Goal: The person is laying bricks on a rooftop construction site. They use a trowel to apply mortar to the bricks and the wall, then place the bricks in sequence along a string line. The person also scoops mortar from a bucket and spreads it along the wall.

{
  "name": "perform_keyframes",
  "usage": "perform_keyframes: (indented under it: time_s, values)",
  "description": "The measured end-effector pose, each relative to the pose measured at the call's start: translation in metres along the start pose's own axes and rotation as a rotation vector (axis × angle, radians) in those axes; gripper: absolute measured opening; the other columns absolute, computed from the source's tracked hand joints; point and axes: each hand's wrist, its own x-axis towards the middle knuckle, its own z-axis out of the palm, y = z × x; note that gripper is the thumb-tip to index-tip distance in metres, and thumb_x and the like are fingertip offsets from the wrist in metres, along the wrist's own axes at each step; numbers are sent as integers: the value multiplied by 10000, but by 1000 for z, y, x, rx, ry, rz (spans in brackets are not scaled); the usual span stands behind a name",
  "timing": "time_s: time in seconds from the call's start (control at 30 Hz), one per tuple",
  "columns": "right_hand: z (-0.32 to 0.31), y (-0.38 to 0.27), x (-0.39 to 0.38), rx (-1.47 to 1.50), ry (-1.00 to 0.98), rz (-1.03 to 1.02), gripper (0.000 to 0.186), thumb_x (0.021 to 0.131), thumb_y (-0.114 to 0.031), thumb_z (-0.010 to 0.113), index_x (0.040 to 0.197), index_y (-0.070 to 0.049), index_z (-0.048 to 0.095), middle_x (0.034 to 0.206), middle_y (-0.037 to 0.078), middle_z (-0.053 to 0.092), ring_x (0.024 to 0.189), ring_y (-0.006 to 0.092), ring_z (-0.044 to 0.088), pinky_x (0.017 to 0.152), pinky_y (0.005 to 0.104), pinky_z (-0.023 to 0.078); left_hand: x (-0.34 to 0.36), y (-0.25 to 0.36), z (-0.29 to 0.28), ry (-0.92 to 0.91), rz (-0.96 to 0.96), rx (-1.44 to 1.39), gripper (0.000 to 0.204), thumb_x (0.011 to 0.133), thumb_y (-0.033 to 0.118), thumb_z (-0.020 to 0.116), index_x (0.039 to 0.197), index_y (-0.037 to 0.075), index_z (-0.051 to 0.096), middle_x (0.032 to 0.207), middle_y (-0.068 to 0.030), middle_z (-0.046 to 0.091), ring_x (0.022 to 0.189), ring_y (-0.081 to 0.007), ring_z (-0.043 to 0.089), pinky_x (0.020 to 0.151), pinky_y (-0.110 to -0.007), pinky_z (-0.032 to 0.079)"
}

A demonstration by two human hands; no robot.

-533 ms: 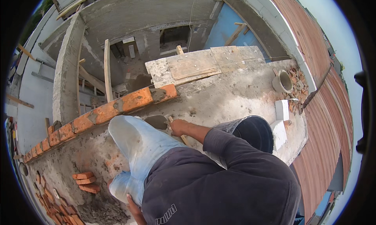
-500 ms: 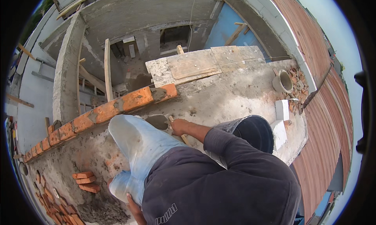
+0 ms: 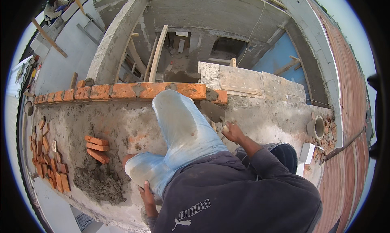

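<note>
The right hand (image 3: pixel 233 132) grips the trowel (image 3: pixel 212 111) by its handle, the blade just on the near side of the brick row (image 3: pixel 118 91), close to its right end. The left hand (image 3: pixel 148 197) rests loosely unclenched against the jeans (image 3: pixel 178 121). Left of it lies mortar (image 3: pixel 99 182), with three bricks (image 3: pixel 97 143) at its far edge. A bucket (image 3: pixel 286 155) stands right of the right forearm.

Your head-worn fisheye looked steeply down and forward, with your dark shirt (image 3: pixel 243 188) close below it, the trowel (image 3: pixel 212 110) farther off near mid-frame, and the brick row (image 3: pixel 122 91) beyond; its view reached into the rooms (image 3: pixel 172 64) below, bending the roof (image 3: pixel 344 70) along the right rim.
</note>
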Motion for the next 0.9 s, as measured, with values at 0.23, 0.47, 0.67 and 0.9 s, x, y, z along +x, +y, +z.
perform_keyframes:
  time_s: [0.23, 0.47, 0.67, 0.9]
  values:
    - [-67, -89, -43, 505, 517, -120, 527, 966, -397, 649, 1234, 34, 508, 871, 273, 678, 830, 493, 659, 766, 541, 507, 32, 11, -36, -12, -29, 316, 653, 907, 410, 728, 1344, 5, 461, 1239, -153, 574, 1098, -269, 580, 859, -439, 479]
    - [-116, -172, -66, 497, 268, -290, 543, 960, -364, 670, 1287, 31, 493, 953, 218, 702, 826, 431, 679, 775, 493, 539, 66, 100, -9, -370, 412, 965, 768, 904, 285, 782, 1477, -39, 388, 1411, -221, 529, 1236, -315, 539, 1015, -427, 458]
    - [-124, -182, -75, 485, 212, -239, 575, 928, -362, 674, 1325, 11, 491, 987, 185, 712, 882, 404, 696, 735, 497, 553, 32, 152, 94, -546, 216, 968, 655, 917, 290, 748, 1404, -9, 428, 1325, -182, 545, 1147, -292, 550, 933, -418, 454]
    - [-219, -198, -114, 468, -22, 130, 514, 950, -356, 640, 1308, -21, 486, 961, 182, 710, 871, 398, 705, 725, 510, 563, -34, 225, 155, -741, 32, 967, 525, 933, 296, 707, 1319, 25, 476, 1225, -137, 564, 1043, -265, 562, 839, -407, 450]
